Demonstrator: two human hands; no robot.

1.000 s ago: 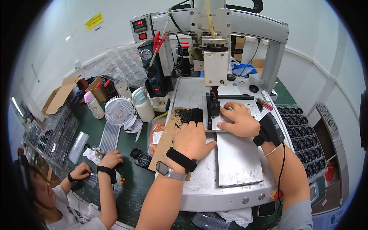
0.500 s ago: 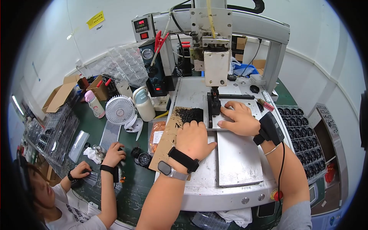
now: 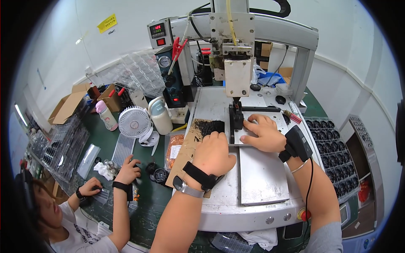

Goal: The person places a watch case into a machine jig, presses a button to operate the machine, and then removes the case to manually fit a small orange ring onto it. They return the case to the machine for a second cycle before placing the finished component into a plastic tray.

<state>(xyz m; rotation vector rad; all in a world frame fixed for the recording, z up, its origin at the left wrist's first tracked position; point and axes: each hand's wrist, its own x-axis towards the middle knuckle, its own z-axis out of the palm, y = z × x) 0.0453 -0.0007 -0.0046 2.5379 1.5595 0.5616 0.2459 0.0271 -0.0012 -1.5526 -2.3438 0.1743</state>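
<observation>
Likely a positioning step: right hand (image 3: 266, 135) half-spread, black upright block-shaped fixture (image 3: 238, 121) at its ten o'clock; left hand (image 3: 213, 154) loosely curled, can't tell if holding; next calls for steady alignment under black tapered nozzle (image 3: 236, 100).

lit display (image 3: 157, 29) on the controller box (image 3: 160, 41): two rows of digits, red over green. yellow sign (image 3: 107, 23), on wall (image 3: 139, 25), tilted: dark characters in lines, too small to make out. white label (image 3: 174, 151) on the packet of orange bits (image 3: 171, 161): fine print, illegible. machine (image 3: 238, 220), front edge: small dark characters above the round buttons (image 3: 269, 220). pressure gauge (image 3: 164, 61): dial marks too small to read. co-worker's white shirt (image 3: 98, 243): dark printed lettering, partly folded.
</observation>
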